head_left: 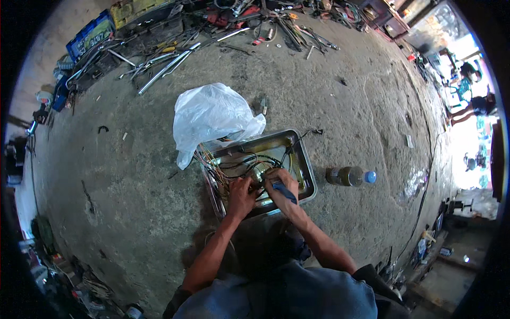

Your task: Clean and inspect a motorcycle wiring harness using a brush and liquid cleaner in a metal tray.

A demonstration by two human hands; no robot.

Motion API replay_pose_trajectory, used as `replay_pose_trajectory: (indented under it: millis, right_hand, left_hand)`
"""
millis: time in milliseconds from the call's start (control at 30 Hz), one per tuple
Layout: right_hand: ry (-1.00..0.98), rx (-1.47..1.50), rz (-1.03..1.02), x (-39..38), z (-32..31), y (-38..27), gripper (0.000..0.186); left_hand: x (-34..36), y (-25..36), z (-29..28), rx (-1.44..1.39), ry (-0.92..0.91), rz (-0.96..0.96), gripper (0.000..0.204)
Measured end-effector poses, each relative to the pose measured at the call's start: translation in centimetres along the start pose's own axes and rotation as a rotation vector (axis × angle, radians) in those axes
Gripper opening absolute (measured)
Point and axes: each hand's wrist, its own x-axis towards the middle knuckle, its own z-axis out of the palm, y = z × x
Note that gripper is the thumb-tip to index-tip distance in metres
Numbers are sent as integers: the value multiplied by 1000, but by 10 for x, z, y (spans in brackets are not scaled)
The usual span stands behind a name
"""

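A metal tray [307, 176] with liquid and tangled wires [218, 173] in it lies on the concrete floor in front of me. My left hand [241, 195] is closed low in the tray among the wires, on something I cannot make out. My right hand [281, 186], beside it, grips a blue-handled tool [287, 192] angled into the same spot; its tip is hidden. A crumpled white plastic bag [212, 111] covers part of the tray's far edge. A bottle of yellowish liquid [348, 176] with a blue cap lies on its side just right of the tray.
Scattered tools [170, 64] and blue and yellow crates [90, 37] line the back of the concrete floor [372, 106]. At the far right a person [481, 105] is in a bright opening. More clutter [427, 242] lies along the right and lower left edges.
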Motion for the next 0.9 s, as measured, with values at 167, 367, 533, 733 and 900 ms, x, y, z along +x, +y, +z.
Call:
replay_pose_trajectory:
  millis: [167,367,533,733,900]
  right_hand:
    - [-188,-8,-64,-7,-9,10,20]
    - [-252,135,-98,-6,-9,-13,22]
    - [-119,86,-79,-3,8,-1,20]
    - [-53,-91,56,10,-12,7,18]
    - [-293,109,-39,-1,-8,-1,22]
  left_hand:
    - [2,5,2,48,88,-2,27]
    - [2,3,-8,-61,-8,44,33]
    - [2,-8,4,30,85,-12,31]
    - [4,6,1,28,64,-18,29]
    - [5,4,-4,26,65,25,28]
